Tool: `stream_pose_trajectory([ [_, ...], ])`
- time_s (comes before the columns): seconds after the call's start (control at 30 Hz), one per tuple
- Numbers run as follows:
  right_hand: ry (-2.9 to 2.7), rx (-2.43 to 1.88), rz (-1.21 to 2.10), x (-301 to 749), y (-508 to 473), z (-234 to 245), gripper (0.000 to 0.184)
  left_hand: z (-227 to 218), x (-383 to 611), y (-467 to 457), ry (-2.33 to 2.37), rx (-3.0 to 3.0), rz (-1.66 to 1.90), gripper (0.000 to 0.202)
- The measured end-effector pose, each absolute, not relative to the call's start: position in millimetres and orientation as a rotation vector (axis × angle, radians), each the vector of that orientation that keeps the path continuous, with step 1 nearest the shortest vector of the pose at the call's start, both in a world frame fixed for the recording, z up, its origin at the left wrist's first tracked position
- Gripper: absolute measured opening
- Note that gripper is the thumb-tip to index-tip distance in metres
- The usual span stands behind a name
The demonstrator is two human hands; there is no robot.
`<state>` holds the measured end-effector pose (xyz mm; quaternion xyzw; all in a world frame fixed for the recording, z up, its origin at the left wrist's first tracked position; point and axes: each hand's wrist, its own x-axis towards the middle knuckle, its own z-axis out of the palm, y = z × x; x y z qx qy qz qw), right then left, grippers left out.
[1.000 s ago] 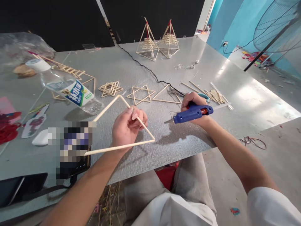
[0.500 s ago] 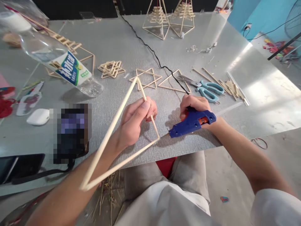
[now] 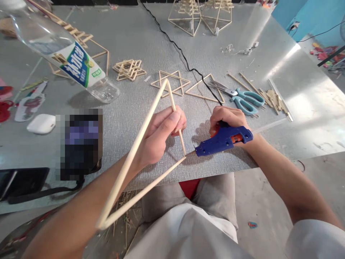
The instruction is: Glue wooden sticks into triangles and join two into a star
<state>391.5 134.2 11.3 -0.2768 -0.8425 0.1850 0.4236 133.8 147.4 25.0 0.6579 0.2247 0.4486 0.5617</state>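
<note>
And here's the pale wooden-stick triangle (image 3: 136,144), held up left of the scissors with light-blue handles (image 3: 250,97) and nearer the body: three sides in place, meeting at every corner! The left hand (image 3: 161,135) has one side pinched, the right hand (image 3: 229,117) is wrapped round the blue plastic glue gun (image 3: 218,144), nozzle right at one corner. That corner looks like the joint in hand; whether its glue has set, I can't tell. Already assembled: a flat stick triangle (image 3: 205,97) just left of the scissors, a six-pointed stick star (image 3: 180,87) further left, a layered stick star (image 3: 129,70) further still. Left over: loose pale sticks (image 3: 272,100) right of the scissors, apparently unjoined.
</note>
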Motion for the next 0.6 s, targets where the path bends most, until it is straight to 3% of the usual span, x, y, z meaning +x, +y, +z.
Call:
stream_pose_trajectory([
  [0.6,-2.091,-0.688,0.376,394.7,136.7,10.2,0.019,34.4,137.7,150.8,0.565,1.413,1.123,0.055],
])
